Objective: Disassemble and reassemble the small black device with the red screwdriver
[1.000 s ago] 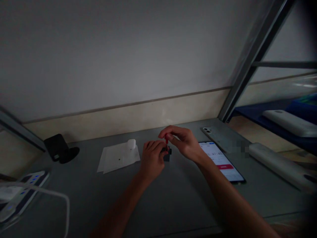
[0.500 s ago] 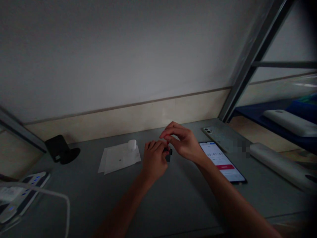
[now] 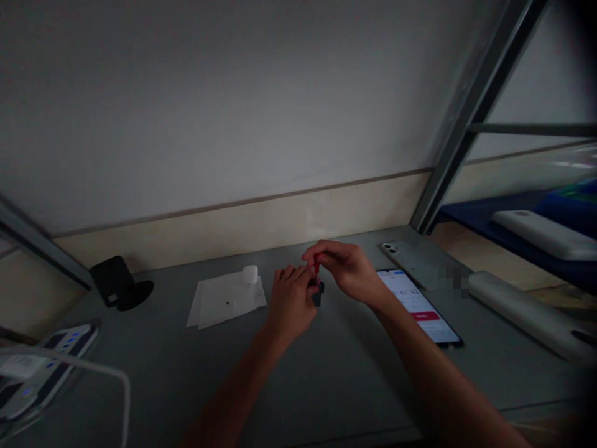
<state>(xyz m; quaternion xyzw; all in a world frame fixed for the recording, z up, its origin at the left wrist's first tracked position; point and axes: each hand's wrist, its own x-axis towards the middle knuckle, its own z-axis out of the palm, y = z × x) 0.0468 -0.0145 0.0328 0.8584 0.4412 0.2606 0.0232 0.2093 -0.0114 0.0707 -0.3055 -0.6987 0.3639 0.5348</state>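
Note:
My left hand point(image 3: 290, 302) is curled round a small black part point(image 3: 318, 295) that rests on the grey tabletop point(image 3: 336, 379). My right hand point(image 3: 347, 267) hovers just above it, thumb and fingers pinched on a thin red tool point(image 3: 316, 264) that stands upright with its tip at the black part. Both hands meet near the table's middle. What the black part is stays unclear in the dim light.
A white paper sheet point(image 3: 224, 300) with a small white roll point(image 3: 250, 274) lies left of the hands. A lit phone point(image 3: 420, 305) and a face-down phone point(image 3: 410, 255) lie right. A black stand point(image 3: 119, 285), a power strip point(image 3: 41, 367), a metal frame post point(image 3: 471, 112) and long white bars point(image 3: 527, 314) surround.
The right hand dipped toward the black part, then rose a little with the red tool upright again. The left hand stayed on the black part. The view shifted slightly.

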